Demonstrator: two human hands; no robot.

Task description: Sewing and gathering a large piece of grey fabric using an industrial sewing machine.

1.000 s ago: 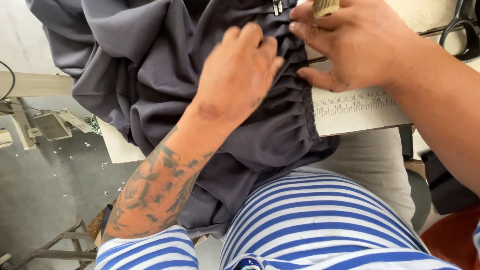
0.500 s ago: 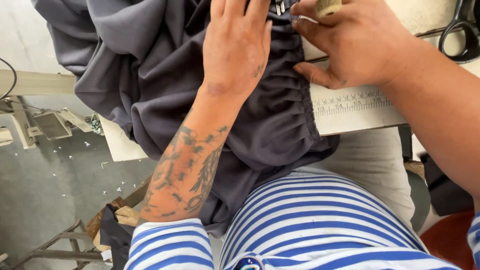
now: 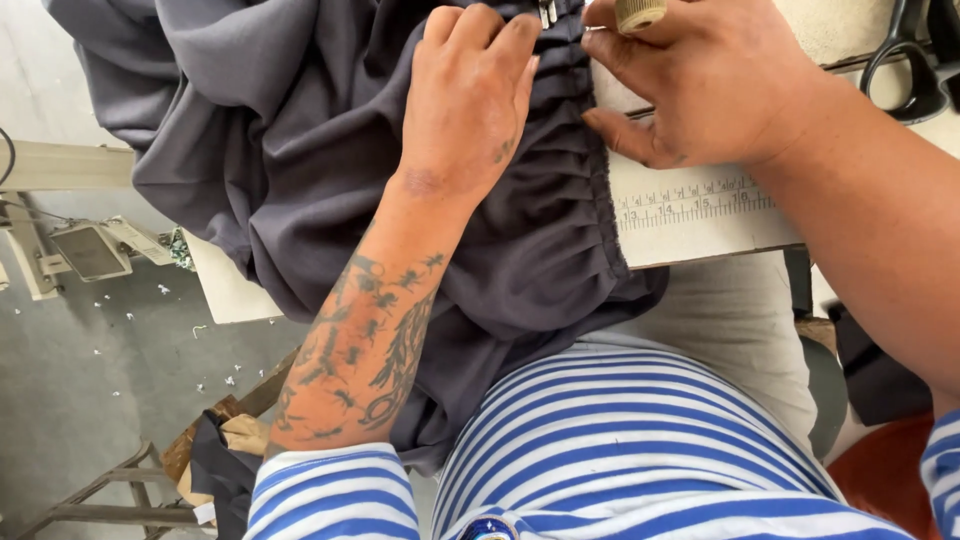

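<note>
A dark grey garment (image 3: 280,150) with a gathered, elastic-like band (image 3: 560,190) lies over the white sewing table (image 3: 700,225) and drapes into my lap. My left hand (image 3: 470,100) rests flat on the gathered band, fingers together, pressing the cloth toward the metal presser foot (image 3: 546,12) at the top edge. My right hand (image 3: 700,90) lies on the table beside the band, its fingers pinching the cloth's right edge. A small beige knob (image 3: 640,12) shows above that hand.
A ruler strip (image 3: 695,205) is printed along the table's front edge. Black scissors (image 3: 905,60) lie at the top right. A foot pedal (image 3: 90,250) and thread scraps sit on the grey floor at the left, with a wooden frame (image 3: 110,500) below.
My left hand has slid up the gathered band toward the presser foot, moving the cloth with it. My right hand has stayed at the band's right edge.
</note>
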